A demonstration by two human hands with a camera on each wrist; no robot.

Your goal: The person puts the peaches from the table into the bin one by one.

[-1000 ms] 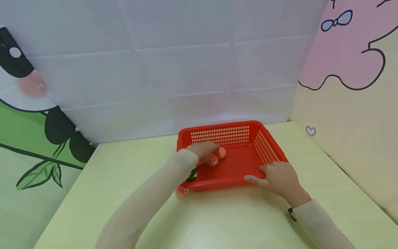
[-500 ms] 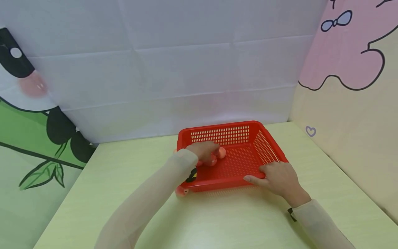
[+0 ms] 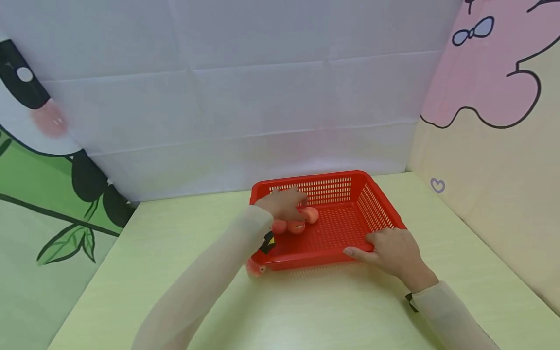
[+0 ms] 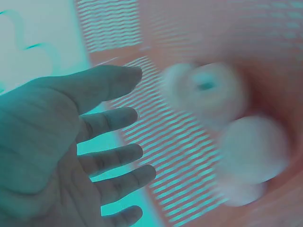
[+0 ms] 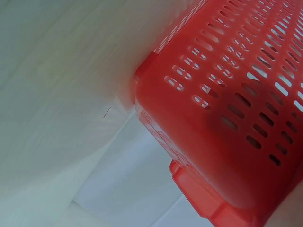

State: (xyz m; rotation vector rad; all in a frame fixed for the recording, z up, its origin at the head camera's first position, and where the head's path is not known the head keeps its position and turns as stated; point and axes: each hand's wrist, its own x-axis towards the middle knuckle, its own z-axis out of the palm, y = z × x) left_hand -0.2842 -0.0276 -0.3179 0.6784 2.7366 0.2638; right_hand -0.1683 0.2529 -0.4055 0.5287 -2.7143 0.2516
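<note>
And the left hand (image 3: 286, 203) is lifting off the peach-coloured balls (image 3: 311, 215), fingers stretching out and holding nothing, as the left wrist view is confirming! The cluster is lying loose inside the red basket (image 3: 306, 256), towards its left side, so the release is looking complete. The right hand (image 3: 391, 250) is staying put, gripping the rim by the near right corner. Another ball (image 3: 255, 268) is sitting outside, just by the near left corner. Beneath it all, the pale yellow-green tabletop (image 3: 280, 316) is running back to a creased white backdrop (image 3: 262, 97), with green leaves (image 3: 61, 243) decorating the left side and a pink cartoon figure (image 3: 459, 87) brightening the right.
</note>
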